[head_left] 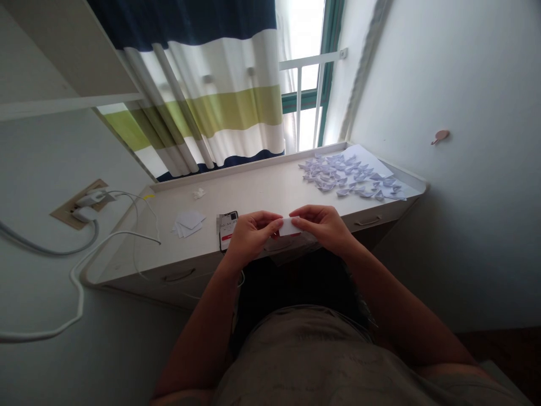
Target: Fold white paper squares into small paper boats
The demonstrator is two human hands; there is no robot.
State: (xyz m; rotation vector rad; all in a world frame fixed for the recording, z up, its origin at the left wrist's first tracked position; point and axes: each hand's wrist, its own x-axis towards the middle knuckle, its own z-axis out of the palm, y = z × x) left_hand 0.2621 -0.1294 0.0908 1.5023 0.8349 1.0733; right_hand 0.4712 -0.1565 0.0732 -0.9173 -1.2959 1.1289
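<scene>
Between both hands, just over the desk's front edge, is a small piece of white paper (289,226). My left hand (252,234) pinches its left end with thumb and fingertips. At the other end, my right hand (323,225) grips the paper the same way. A phone (228,226) lies on the desk beside my left hand, partly covered by it. Farther left rests a small stack of white paper squares (189,222). Many folded paper pieces (338,175) with pointed ends are spread over the back right of the desk.
The white desk (253,189) has a raised rim and drawers with handles. White sheets (366,160) lie under the folded pieces. A crumpled white scrap (198,193) sits back left. Cables run from a wall socket (80,204) across the desk's left end. A striped curtain (203,107) hangs behind.
</scene>
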